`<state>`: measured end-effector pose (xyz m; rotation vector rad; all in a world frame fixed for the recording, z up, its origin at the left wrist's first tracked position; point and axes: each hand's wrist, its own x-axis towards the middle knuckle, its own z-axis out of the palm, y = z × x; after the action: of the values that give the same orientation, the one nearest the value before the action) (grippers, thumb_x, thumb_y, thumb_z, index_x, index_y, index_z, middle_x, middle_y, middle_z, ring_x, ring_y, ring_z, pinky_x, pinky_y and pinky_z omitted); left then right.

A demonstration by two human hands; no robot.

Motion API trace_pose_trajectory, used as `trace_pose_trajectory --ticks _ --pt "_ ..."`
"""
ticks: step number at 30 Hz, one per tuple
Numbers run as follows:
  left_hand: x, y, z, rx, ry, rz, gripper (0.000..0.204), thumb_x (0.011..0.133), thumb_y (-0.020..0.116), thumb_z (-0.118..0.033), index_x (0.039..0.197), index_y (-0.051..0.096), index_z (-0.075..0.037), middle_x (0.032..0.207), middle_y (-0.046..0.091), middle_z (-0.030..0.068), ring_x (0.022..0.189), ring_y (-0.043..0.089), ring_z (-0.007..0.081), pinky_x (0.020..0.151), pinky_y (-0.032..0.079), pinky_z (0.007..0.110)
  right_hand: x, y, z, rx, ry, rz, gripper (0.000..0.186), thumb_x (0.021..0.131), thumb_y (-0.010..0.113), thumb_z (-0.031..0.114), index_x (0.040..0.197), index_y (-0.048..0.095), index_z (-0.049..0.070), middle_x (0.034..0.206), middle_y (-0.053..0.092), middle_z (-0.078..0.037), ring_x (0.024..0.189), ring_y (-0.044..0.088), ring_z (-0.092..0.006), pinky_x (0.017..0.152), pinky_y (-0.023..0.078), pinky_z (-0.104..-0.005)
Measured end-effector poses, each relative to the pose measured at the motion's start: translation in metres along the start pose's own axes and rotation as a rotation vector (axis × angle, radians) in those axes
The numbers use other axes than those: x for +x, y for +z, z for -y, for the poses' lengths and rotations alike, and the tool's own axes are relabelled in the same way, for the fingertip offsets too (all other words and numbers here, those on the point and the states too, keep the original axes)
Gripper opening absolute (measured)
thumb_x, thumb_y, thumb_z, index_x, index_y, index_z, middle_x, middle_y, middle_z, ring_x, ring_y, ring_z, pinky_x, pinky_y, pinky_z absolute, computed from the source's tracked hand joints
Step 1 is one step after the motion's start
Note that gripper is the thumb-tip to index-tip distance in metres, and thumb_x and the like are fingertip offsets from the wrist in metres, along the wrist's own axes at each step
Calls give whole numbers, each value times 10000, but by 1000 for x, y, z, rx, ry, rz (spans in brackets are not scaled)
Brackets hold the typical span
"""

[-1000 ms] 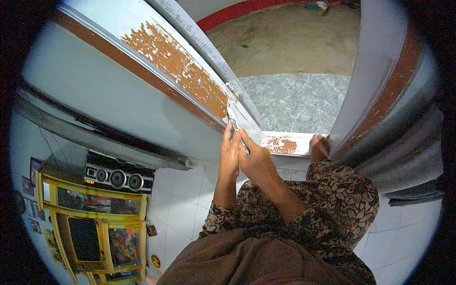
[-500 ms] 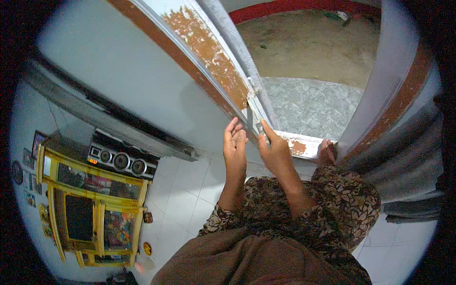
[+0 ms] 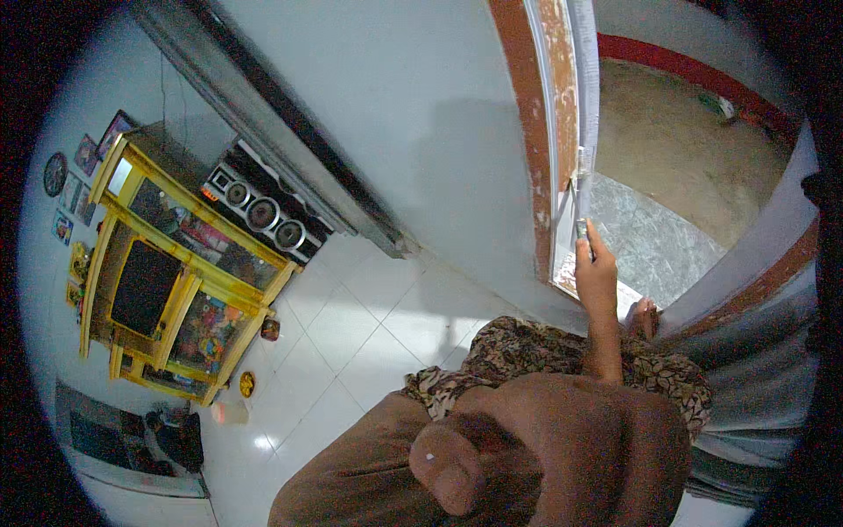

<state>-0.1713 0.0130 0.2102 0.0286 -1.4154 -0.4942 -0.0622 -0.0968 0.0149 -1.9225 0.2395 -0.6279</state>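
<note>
My right hand is closed around a short grey-handled tool with a thin blade; its exact kind is too small to make out. The blade points up along the door frame, whose white paint is worn away to brown in patches. Loose, whitish peeled paint stands off the frame's edge just beyond the blade. Low in the picture, very near the camera, a rounded brown shape with a small pale spot looks like part of my left hand, in front of the brown cloth. Its fingers cannot be told apart.
My foot rests by the white, chipped sill. Beyond the doorway lie grey tiles and bare ground. Grey curtains hang at right. A yellow cabinet and a speaker unit stand at left.
The view has swung left, so the doorway sits further right. My left hand has left the door frame and come back toward my body. My right hand keeps the tool at the frame.
</note>
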Motion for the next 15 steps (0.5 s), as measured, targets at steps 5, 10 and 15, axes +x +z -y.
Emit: trace_pose_trajectory --ticks 5,10,15 --pt "-9 20 -9 28 -46 21 216 908 529 -306 811 563 -116 802 580 72 691 550 220 682 436 353 0 0 0 17 102 66 442 900 508 171 1317 485 27 1088 611 -281 970 631 -356 830 474 -389" --pt "-16 30 -16 41 -64 14 216 907 532 -294 804 567 -108 798 582 75 686 552 218 671 440 348 -3 4 1 33 136 66 442 900 506 174 1321 488 42 1083 617 -275 954 635 -353 820 476 -396" --pt "-19 33 -21 49 -88 5 216 907 534 -283 797 571 -100 794 583 78 682 555 216 660 444 343 -4 5 2 -5 109 30 448 896 505 187 1325 488 57 1047 622 -283 925 642 -352 798 482 -396"
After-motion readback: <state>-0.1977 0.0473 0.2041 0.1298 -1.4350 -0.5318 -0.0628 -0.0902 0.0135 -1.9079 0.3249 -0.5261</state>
